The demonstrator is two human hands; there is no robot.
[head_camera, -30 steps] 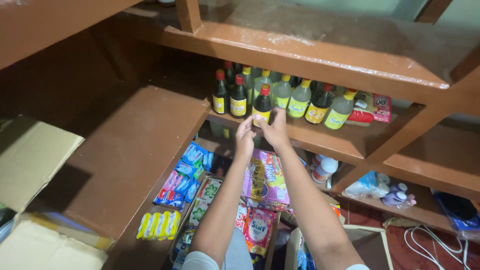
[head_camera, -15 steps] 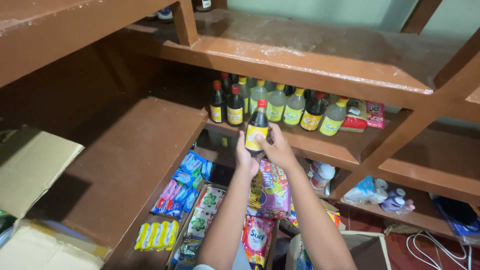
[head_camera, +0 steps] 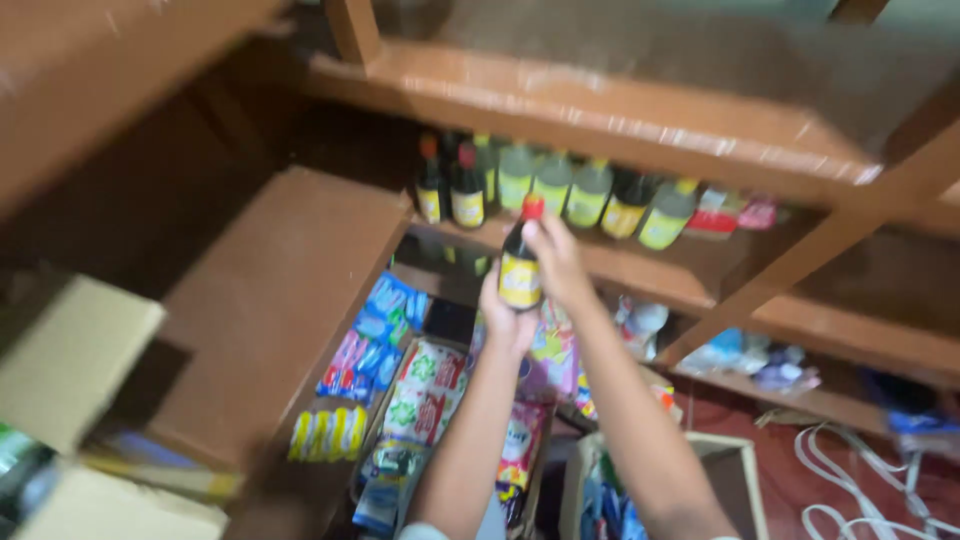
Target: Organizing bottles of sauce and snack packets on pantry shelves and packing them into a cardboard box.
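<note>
Both hands are pinching the dark sauce bottle (head_camera: 520, 262): left hand (head_camera: 503, 318) gripping underneath, right hand (head_camera: 556, 262) alongside, before the wooden shelf (head_camera: 640, 268).

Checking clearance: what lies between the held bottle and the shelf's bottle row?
Nothing; the head view shows bare shelf edge between the held bottle and bottle row.

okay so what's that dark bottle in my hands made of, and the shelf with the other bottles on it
The dark bottle, held by the left hand and right hand, looks like glossy plastic or glass; blur leaves that open. It has a red cap, probably plastic, and a yellow label. The shelf looks like brown-painted or varnished wood: square beams, a diagonal brace and a slight sheen.
</note>
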